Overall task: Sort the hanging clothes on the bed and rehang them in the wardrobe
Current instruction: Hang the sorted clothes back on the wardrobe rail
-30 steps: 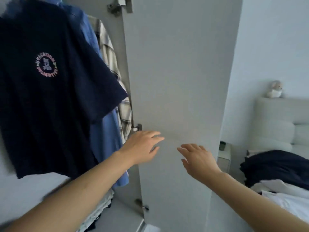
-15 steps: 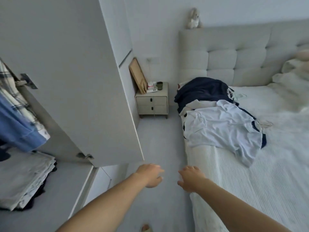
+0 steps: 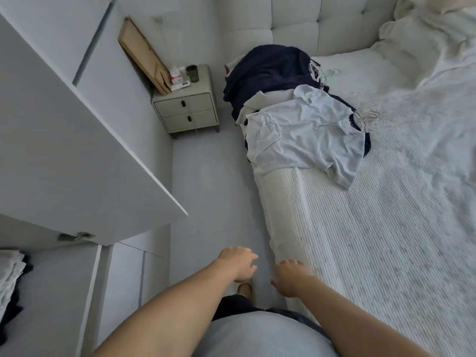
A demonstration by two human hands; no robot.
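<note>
While left hand (image 3: pixel 238 264) and right hand (image 3: pixel 289 276) hang relaxed, empty, clothes pile (image 3: pixel 296 119) lies well ahead on bed (image 3: pixel 386 228), long axis toward headboard (image 3: pixel 296 24).

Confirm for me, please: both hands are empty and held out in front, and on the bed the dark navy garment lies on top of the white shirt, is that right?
Not quite. The head view shows the white shirt lying on top, partly covering the dark navy garment. The rest holds: the left hand and right hand are empty, held out in front beside the bed.
</note>
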